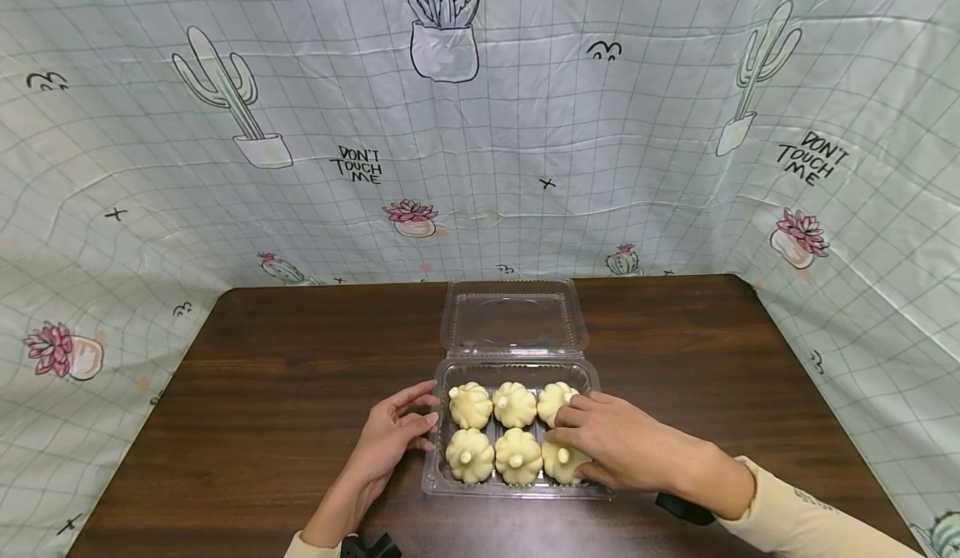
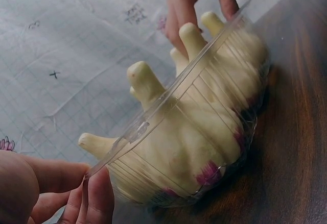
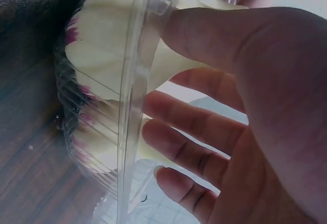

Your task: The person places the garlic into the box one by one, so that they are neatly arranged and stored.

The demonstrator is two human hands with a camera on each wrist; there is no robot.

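A clear plastic clamshell container (image 1: 517, 491) holds two rows of pale garlic bulbs (image 1: 517, 456) with short stems upward and purple patches low on their sides. On its left side, my left hand (image 1: 397, 425) pinches the rim between thumb and fingers, as the left wrist view shows. My right hand (image 1: 626, 445) reaches over the right side and grips the front right garlic bulb (image 1: 558, 460), thumb on the near side and fingers beyond it. Those fingers partly cover the back right garlic bulb (image 1: 557, 400).
The container's lid (image 1: 515, 321) lies folded back behind the tray, toward the rear edge of the dark wooden table (image 1: 315, 358). A cactus-print cloth (image 1: 495, 125) hangs behind and around the table.
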